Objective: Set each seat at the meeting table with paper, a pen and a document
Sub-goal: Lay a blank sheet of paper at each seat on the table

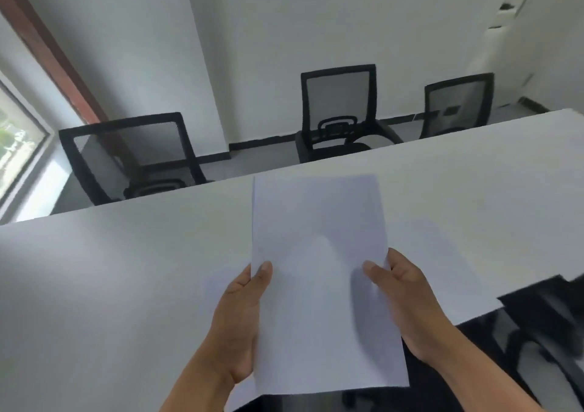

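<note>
Thumbs of both hands atop the paper (319, 269), fingers (407, 326) beneath.

Two hands (243, 323), one paper stack (322, 285), one white table (110, 269), three mesh chairs (339, 111) beyond it

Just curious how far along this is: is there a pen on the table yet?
No, the white table shows no pen; both hands hold paper above it.

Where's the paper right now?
Head view, centre-bottom: the paper is held above the white table, left hand and right hand pinching its side edges.
</note>
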Tool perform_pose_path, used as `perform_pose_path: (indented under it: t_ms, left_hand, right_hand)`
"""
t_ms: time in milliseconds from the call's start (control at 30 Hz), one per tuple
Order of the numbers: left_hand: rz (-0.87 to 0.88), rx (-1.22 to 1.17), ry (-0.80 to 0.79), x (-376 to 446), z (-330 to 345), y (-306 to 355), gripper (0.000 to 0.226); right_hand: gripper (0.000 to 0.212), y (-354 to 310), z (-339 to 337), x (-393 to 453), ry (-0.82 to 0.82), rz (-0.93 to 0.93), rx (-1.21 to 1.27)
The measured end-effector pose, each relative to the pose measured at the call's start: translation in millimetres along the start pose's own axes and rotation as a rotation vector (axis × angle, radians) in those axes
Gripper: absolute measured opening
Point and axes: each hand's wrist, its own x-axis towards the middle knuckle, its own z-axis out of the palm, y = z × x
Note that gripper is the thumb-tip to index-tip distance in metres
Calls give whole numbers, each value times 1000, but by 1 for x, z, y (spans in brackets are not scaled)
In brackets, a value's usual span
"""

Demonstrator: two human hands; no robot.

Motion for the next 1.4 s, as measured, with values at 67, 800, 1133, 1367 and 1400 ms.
perform_pose_path:
  t_ms: [67, 800, 1133, 1367, 1400]
  left_hand:
    - [8, 76, -96, -10, 47, 6, 31]
    - [275, 494, -742, -310, 554, -162, 26]
    - [279, 407, -1005, -431, 729, -230, 23]
    - [258, 371, -1108, -443, 810, -272, 21]
    - [258, 369, -1111, -441, 824, -278, 21]
  right_hand:
    - [61, -14, -38, -23, 125, -63, 17]
    - [10, -22, -516, -447, 1003, -424, 37]
    - [26, -24, -679, -590, 1230, -592, -152]
    - [10, -8, -758, -617, 1328, -561, -162]
    - [9, -6, -772, -615, 1332, -569, -160]
